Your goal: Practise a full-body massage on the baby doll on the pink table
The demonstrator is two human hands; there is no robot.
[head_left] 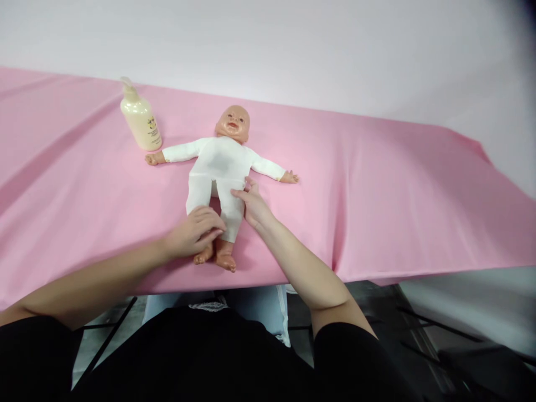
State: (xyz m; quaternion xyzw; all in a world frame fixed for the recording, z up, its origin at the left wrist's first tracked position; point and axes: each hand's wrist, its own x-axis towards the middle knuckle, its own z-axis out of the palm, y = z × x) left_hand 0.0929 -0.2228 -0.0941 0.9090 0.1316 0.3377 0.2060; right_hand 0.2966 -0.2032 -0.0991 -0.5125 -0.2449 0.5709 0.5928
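Your left hand half-curled, right hand part-open, both on baby doll near table's front edge; grip unclear. Pump bottle label illegible.

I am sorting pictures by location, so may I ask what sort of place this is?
Probably a staged indoor setting, perhaps a studio or training room, though I cannot be certain: a baby doll lies on a pink cloth near a pump bottle, with a plain pale backdrop behind.

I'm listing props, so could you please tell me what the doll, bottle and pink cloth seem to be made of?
Doll: head probably smooth vinyl or plastic, given its shine; white body perhaps fabric, looking matt. Bottle: likely glossy plastic, from its bright highlights. Pink cloth: faintly shiny fabric, judging by soft folds.
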